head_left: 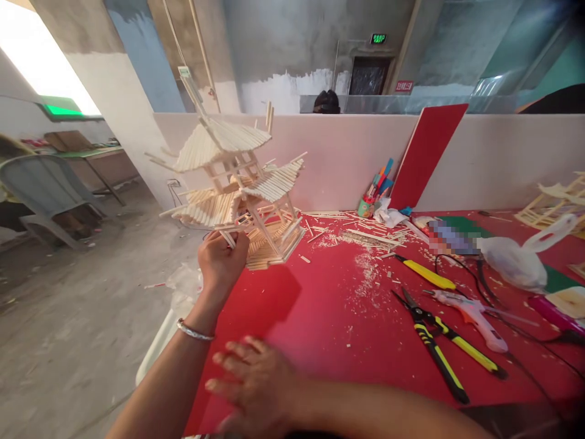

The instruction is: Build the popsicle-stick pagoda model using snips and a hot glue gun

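Note:
My left hand is closed on the lower frame of a wooden stick pagoda model and holds it tilted above the left end of the red table. A silver bracelet sits on that wrist. My right hand hovers low over the table's near left part, blurred, with its fingers spread and nothing in it.
Yellow-handled pliers, a white glue gun, a yellow-handled tool, stick scraps and sawdust lie on the table. A cup of markers and a red board stand at the white partition. Another stick model is far right.

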A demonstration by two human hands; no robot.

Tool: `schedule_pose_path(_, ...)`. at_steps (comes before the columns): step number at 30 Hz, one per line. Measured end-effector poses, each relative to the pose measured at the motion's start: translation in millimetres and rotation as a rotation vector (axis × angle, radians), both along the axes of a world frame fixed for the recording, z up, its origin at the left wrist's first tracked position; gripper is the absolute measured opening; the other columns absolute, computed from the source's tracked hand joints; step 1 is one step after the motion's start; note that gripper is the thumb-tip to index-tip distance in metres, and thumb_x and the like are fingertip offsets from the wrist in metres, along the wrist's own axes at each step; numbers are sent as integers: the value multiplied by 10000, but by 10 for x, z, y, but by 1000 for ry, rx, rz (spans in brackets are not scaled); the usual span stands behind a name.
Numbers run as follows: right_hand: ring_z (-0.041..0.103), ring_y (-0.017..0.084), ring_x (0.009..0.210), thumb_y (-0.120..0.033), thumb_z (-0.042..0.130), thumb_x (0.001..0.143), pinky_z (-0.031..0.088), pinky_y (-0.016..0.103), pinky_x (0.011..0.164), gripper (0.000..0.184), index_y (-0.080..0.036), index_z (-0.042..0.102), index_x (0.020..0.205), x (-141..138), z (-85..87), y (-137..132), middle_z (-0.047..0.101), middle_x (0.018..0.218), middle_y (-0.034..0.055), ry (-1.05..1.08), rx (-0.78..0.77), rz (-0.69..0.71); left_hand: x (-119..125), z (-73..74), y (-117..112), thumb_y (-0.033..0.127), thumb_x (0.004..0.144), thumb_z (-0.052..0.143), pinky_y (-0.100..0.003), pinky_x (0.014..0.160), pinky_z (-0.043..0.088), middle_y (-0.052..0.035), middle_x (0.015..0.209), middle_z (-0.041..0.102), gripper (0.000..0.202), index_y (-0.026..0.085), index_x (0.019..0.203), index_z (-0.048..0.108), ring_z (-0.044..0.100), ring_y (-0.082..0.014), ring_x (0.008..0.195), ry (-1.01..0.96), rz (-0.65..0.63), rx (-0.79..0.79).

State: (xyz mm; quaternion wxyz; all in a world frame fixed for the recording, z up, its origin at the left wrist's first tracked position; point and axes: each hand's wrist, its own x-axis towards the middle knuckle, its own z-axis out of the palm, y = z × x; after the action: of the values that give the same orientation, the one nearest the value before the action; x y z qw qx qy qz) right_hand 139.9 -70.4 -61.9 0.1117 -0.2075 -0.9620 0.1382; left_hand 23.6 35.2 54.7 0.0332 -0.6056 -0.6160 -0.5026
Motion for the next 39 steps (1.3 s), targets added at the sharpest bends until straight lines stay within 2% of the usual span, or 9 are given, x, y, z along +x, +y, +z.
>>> schedule_pose_path(3, 314, 258, 1454, -593, 403, 954, 267, 493, 1188, 570, -235, 538, 1376, -543, 0, 272, 436, 1527, 78, -71, -12, 13, -2, 24, -36, 341, 818, 505, -256, 555, 393, 8, 475, 458, 422, 210, 438, 378, 520, -143, 563, -5, 15, -14)
schedule_pose_path(6, 322, 230, 1448, -591, 387, 964, 230, 435, 1208, 594, -221, 494, 1416, -547, 14, 849, 422, 1536, 71, -31, -2, -152, -85, 7, -75, 362, 810, 509, -254, 538, 393, 11, 459, 466, 417, 211, 433, 410, 511, -140, 539, 10, 34, 22)
schedule_pose_path(14, 203, 258, 1497, -576, 230, 1005, 172, 441, 1220, 694, -120, 330, 1518, 839, -160, 1866, 259, 1608, 126, -87, -62, -672, -202, -83, -116, 338, 778, 534, -267, 503, 361, 20, 373, 397, 444, 218, 377, 387, 463, -138, 458, 26, 81, 61)
schedule_pose_path(18, 359, 284, 1422, -488, 368, 1015, 292, 512, 1162, 554, -146, 428, 1448, 1576, 31, 2067, 397, 1532, 156, -141, -75, -896, -99, -69, -134, 332, 783, 518, -267, 512, 368, 7, 423, 445, 426, 219, 393, 389, 503, -152, 507, 22, 32, 69)
schedule_pose_path(22, 580, 255, 1180, -394, 596, 941, 473, 516, 1003, 403, -181, 565, 1281, 2087, 388, 1949, 571, 1333, 102, -177, -72, -1035, -12, -15, -154, 324, 797, 509, -266, 532, 369, 5, 462, 465, 416, 214, 413, 394, 502, -146, 527, 52, -13, 56)
schedule_pose_path(26, 511, 243, 1312, -265, 288, 1040, 380, 458, 1119, 436, -130, 512, 1388, 2047, 433, 1161, 535, 1422, 165, -158, -69, -975, 87, -10, -157, 320, 799, 501, -264, 539, 364, 8, 453, 465, 399, 214, 425, 412, 502, -145, 532, 36, -28, 34)
schedule_pose_path(32, 196, 227, 1500, -541, 355, 994, 183, 439, 1227, 608, -296, 271, 1543, 1584, 36, -284, 196, 1620, 30, -62, -196, -287, 255, -154, -141, 348, 803, 503, -259, 514, 346, 13, 438, 458, 418, 215, 422, 395, 480, -135, 508, 0, -70, -35)
schedule_pose_path(35, 182, 221, 1504, -590, 318, 986, 137, 445, 1236, 643, -281, 260, 1547, 1635, -1, -173, 232, 1616, 29, -65, -228, -226, 307, -266, -117, 365, 807, 518, -256, 494, 332, 24, 441, 429, 424, 213, 434, 384, 449, -122, 480, -39, -93, -61)
schedule_pose_path(39, 160, 221, 1509, -553, 257, 1003, 137, 423, 1234, 675, -155, 258, 1548, 1872, -9, 551, 231, 1613, 87, -114, -133, -392, 316, -418, -59, 372, 798, 540, -257, 484, 319, 25, 444, 404, 438, 213, 433, 355, 435, -119, 475, -59, -94, -14)
